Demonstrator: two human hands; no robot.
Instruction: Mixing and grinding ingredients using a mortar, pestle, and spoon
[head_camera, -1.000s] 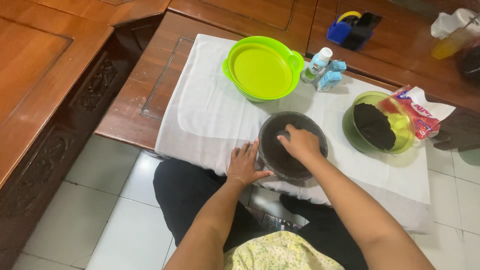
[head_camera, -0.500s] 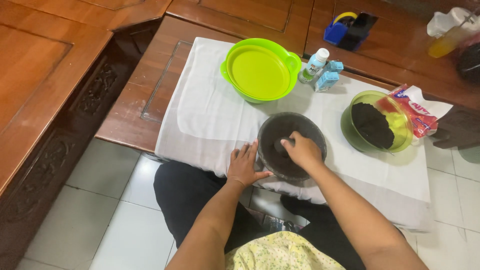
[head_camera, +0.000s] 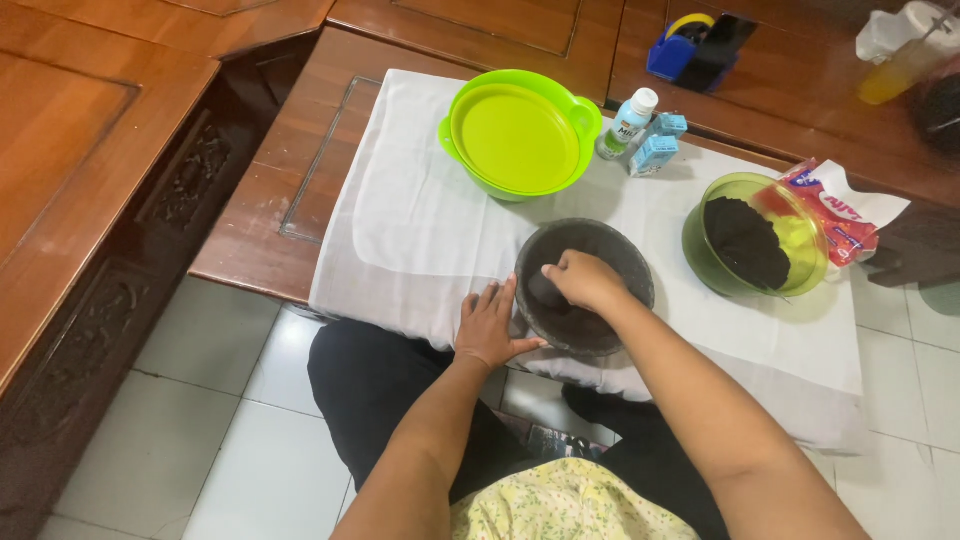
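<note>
A dark round bowl smeared with dark mix sits on a white cloth near the table's front edge. My right hand is inside the bowl, fingers curled down into the dark mix; what they hold is hidden. My left hand lies flat against the bowl's left side, fingers spread on the cloth. To the right stands a clear green bowl with dark crumbs in it.
A lime green lidded bowl stands at the back of the cloth. Behind it are a small white bottle and a blue carton. A red and white packet lies beside the green bowl. Wooden furniture surrounds the low table.
My right hand has shifted from the bowl's middle toward its left side, still pressing in the dark mix. My left hand has stayed at the bowl's edge.
</note>
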